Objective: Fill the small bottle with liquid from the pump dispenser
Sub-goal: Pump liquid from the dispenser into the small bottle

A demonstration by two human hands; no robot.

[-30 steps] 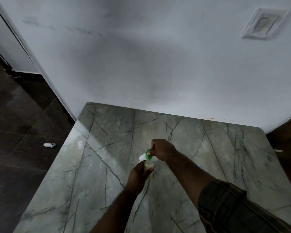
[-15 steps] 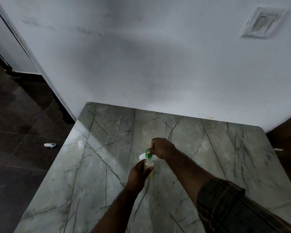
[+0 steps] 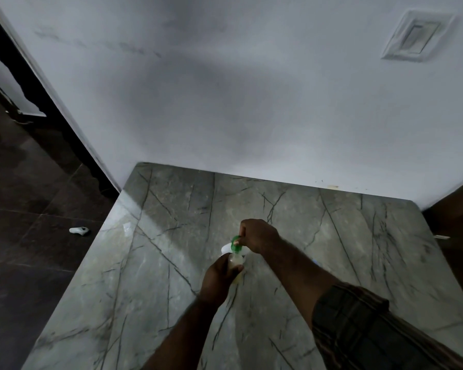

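Liquid of a pale yellowish cast seems to sit in the small bottle [image 3: 235, 260], which stands upright low over the middle of the surface [image 3: 171, 236]. Whether its base touches the marble is hidden. At its neck is a green piece [image 3: 235, 240], and just behind that lies a white shape [image 3: 226, 248]. It may belong to the pump dispenser, but too little shows to be sure, and I cannot tell whether the green piece is a nozzle or a cap.

The step in hand looks like work at the bottle's mouth: either liquid going in or the top being fitted. Either way the next move calls for a steady, upright bottle with the green piece kept square over the neck, since a tilt would spill onto the marble.

Of the hands, the left hand [image 3: 219, 273] has its fingers curled round the bottle's body from the near side. The right hand [image 3: 257, 235] reaches in from the right, fingers bunched, pinching the green piece at the tips. A dark checked sleeve [image 3: 358, 316] covers that arm above the elbow.

Beyond, the surface butts against a pale wall [image 3: 225, 102] with a switch plate [image 3: 417, 36]. To the left is dark floor [image 3: 24, 182] with a small white object [image 3: 79, 231] lying on it.
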